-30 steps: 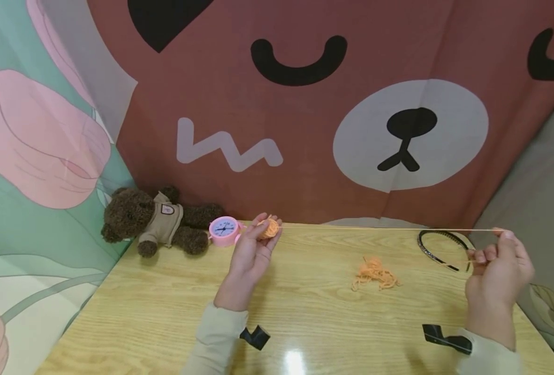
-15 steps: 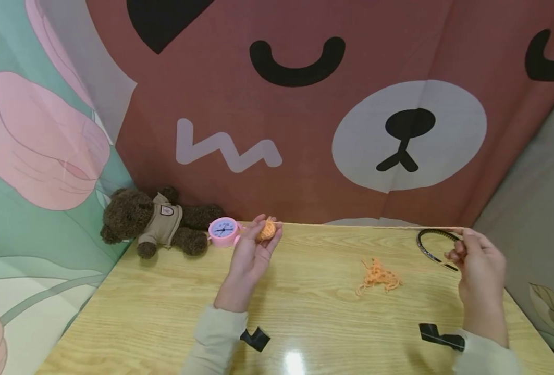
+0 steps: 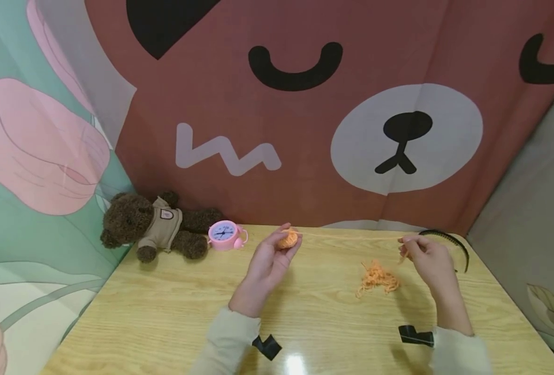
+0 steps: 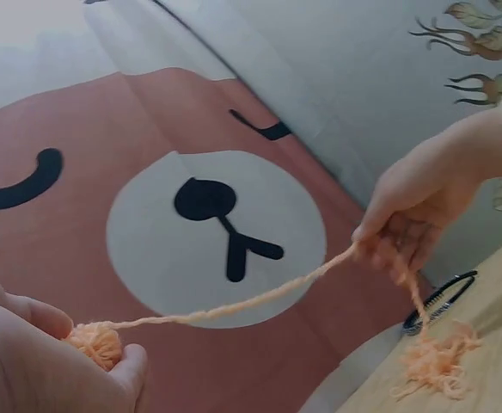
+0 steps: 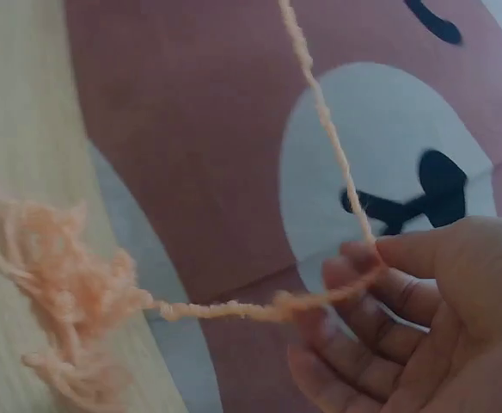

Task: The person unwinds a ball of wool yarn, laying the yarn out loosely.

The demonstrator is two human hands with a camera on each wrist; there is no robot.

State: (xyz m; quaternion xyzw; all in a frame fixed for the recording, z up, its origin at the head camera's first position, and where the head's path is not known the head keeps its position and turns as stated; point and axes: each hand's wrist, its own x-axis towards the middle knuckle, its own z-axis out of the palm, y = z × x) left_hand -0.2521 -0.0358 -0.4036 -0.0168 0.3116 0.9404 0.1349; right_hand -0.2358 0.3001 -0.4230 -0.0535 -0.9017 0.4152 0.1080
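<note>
My left hand [image 3: 269,260] holds a small ball of orange yarn [image 3: 288,239] between thumb and fingers, above the table. From that ball a strand of yarn [image 4: 234,307] runs across to my right hand [image 3: 430,263], sagging slightly. The thumb and index finger of the right hand pinch the strand, as the right wrist view shows. Past the pinch, the yarn drops to a loose tangled heap of orange yarn [image 3: 377,278] on the table, between the hands and nearer the right one.
On the wooden table [image 3: 164,323], a black headband [image 3: 455,242] lies behind the right hand, partly hidden by it. A pink alarm clock [image 3: 223,235] and a brown teddy bear [image 3: 159,224] lie at the back left. A printed bear curtain [image 3: 305,192] hangs behind.
My right hand has moved left toward the left hand, and the taut strand between them has shortened and slackened. The left hand with the yarn ball has shifted slightly right.
</note>
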